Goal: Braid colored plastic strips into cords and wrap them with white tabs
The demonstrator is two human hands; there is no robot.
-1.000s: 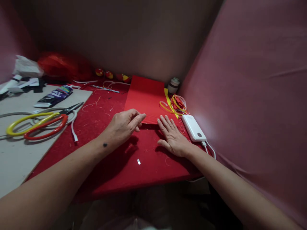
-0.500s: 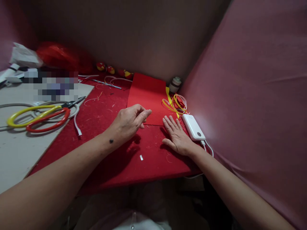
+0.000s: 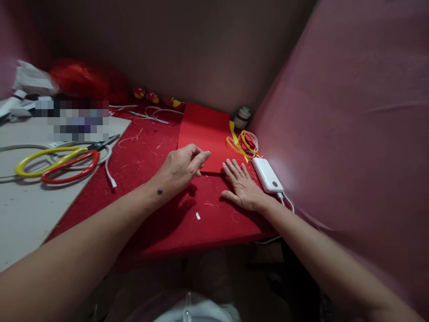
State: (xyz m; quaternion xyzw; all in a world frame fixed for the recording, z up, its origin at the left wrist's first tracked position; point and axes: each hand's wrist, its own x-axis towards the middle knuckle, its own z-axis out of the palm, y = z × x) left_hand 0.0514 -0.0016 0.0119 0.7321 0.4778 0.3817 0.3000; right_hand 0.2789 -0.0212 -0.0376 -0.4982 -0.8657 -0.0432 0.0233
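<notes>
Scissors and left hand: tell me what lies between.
In the head view, a white strip reaches onto red cloth between scissors and left hand.

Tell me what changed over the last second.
Nothing visibly moved or was gripped or released; only the camera's view shifted slightly, and pixelation now hides the tube. The left hand stays curled by the red sheet, the right hand spread at its near edge; the scissors and white scrap stay put.
</notes>
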